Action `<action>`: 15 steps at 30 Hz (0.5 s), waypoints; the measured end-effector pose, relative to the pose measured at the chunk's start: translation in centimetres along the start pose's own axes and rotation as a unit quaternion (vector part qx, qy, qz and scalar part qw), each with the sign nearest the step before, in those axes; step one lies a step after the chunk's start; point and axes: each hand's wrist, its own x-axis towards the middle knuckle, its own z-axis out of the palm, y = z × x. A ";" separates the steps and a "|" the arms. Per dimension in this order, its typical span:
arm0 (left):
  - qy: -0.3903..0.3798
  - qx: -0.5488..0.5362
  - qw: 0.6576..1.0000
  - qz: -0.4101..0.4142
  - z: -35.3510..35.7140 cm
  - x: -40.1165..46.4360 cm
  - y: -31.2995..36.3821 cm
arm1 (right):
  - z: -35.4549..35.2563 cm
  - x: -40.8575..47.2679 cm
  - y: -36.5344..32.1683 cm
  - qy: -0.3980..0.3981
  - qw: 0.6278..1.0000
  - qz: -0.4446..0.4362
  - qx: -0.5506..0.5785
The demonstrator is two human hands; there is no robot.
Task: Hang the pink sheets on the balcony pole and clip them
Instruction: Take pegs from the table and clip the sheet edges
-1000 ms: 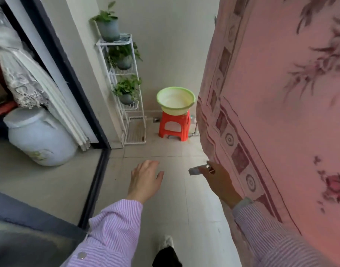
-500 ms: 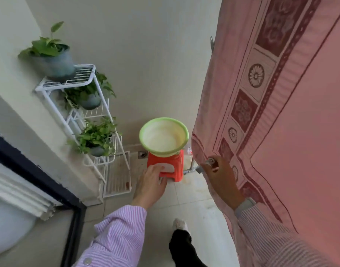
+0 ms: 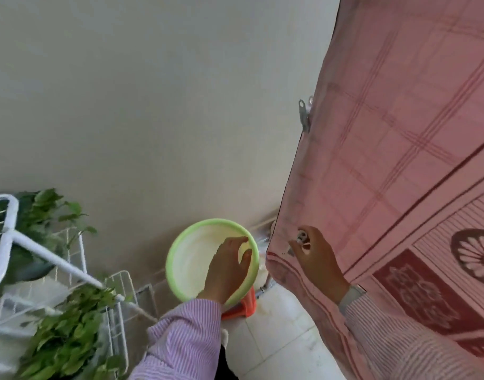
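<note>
A large pink sheet (image 3: 394,149) with dark red patterned borders hangs down the right side of the view. A grey metal clip (image 3: 304,115) sits on its left edge, high up. My right hand (image 3: 319,260) is raised at the sheet's lower left edge, closed on a small silvery clip (image 3: 301,237) held between thumb and fingers. My left hand (image 3: 227,266) hovers, fingers apart and empty, in front of the green basin (image 3: 180,252). The pole is out of view.
The green basin rests on an orange plastic stool (image 3: 242,305) by the beige wall (image 3: 153,105). A white wire plant rack (image 3: 57,259) with leafy potted plants (image 3: 68,333) stands at lower left. Pale tiled floor (image 3: 284,335) lies below.
My view has tilted upward and closer to the wall; the doorway and white jar have left the frame. Both hands have risen, the right one still holding the clip beside the sheet.
</note>
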 end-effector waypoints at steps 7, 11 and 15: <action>-0.117 -0.114 0.979 0.118 3.1 14.4 0.9 | 3.0 4.8 -1.1 0.122 0.988 0.082 -0.039; -0.174 -0.147 0.960 0.160 5.2 19.8 2.4 | 3.4 6.6 -1.9 0.167 0.978 0.111 -0.048; -0.136 -0.221 0.953 0.154 5.7 20.8 3.2 | 3.3 8.6 -2.6 0.200 0.970 0.128 -0.049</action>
